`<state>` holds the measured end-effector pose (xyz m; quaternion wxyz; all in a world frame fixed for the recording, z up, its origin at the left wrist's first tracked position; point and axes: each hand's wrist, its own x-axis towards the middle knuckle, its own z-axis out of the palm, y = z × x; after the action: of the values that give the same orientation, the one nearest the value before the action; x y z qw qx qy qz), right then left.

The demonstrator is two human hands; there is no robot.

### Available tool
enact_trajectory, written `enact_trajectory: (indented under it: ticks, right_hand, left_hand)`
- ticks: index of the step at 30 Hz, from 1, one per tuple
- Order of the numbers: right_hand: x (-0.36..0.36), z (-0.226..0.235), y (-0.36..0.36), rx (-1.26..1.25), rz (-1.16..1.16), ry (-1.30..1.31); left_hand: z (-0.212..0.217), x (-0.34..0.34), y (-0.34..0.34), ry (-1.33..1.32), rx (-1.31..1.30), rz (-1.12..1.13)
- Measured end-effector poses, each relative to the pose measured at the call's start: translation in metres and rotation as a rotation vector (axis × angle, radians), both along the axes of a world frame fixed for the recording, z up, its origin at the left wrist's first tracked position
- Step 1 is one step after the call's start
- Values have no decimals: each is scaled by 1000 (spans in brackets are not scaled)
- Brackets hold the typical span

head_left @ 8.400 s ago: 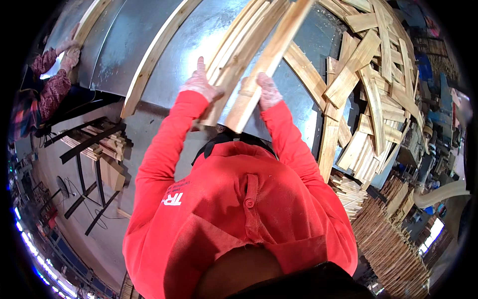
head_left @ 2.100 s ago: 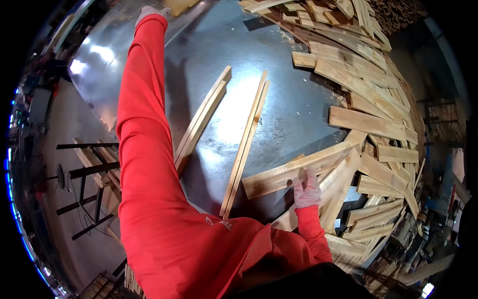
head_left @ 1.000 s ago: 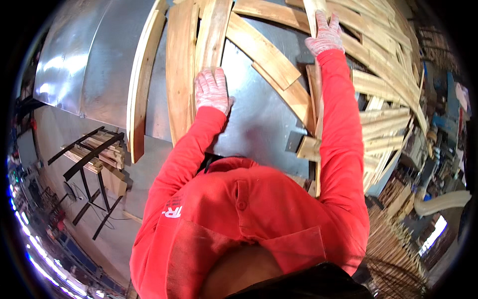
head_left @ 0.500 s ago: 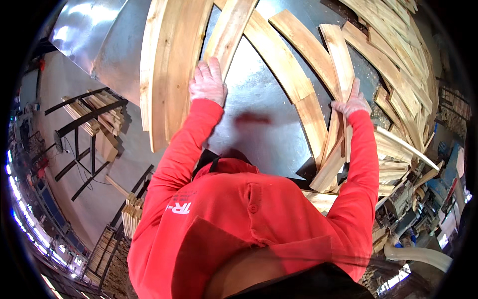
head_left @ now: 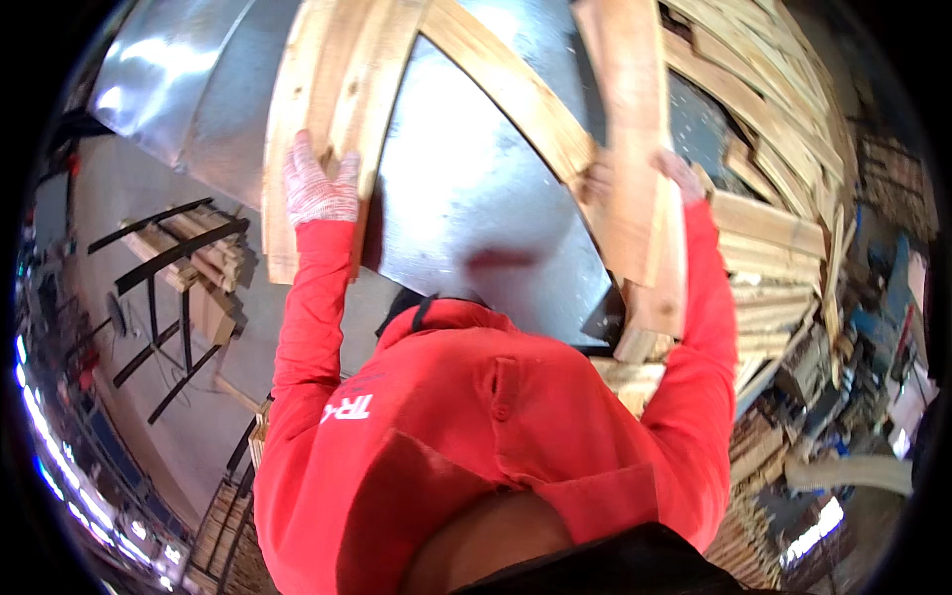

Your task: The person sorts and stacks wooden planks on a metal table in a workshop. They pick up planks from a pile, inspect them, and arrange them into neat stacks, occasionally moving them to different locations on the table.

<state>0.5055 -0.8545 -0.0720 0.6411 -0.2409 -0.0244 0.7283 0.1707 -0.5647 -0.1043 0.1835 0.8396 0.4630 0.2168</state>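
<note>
My left hand (head_left: 320, 186), in a pale knitted glove, lies on the side-by-side wooden boards (head_left: 342, 89) at the left of the metal table (head_left: 466, 188). Its fingers are stretched out and the thumb is spread. A long, slightly blurred wooden board (head_left: 635, 119) is in my right hand (head_left: 680, 178). The palm and thumb show at the board's right edge, and fingertips show at its left edge. Under its near end sits another board (head_left: 657, 305). A single board (head_left: 511, 84) slants across the metal between the two hands.
A large heap of loose boards (head_left: 764, 99) covers the right side, with more boards (head_left: 769, 238) beside my right forearm. On the floor at left stands a black metal rack (head_left: 183, 273) holding wood pieces. A pale hose (head_left: 848, 474) lies at lower right.
My left hand has shifted left onto the boards, and the slanting board beside it now lies against them. My right hand has gripped a board and moved it slightly left, over the others.
</note>
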Motion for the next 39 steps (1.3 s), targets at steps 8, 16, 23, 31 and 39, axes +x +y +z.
enact_trajectory:
  ticks: [8,16,23,31,39]
  right_hand:
    - [-54,-42,85,-195,-159,-236]
    - [-16,-9,115,-996,157,-1468]
    - [-68,-37,136,-1099,482,-2008]
    - [-21,-14,95,-1265,60,-1564]
    - [-143,-58,97,-876,139,-1409]
  left_hand:
    - [-8,85,-120,-595,-1728,-292]
    - [-9,7,-66,-442,-1054,-11]
    - [-36,-21,-70,-82,-631,7]
    - [-47,12,-94,14,-745,-7]
    - [-91,65,-101,-462,-1091,-53]
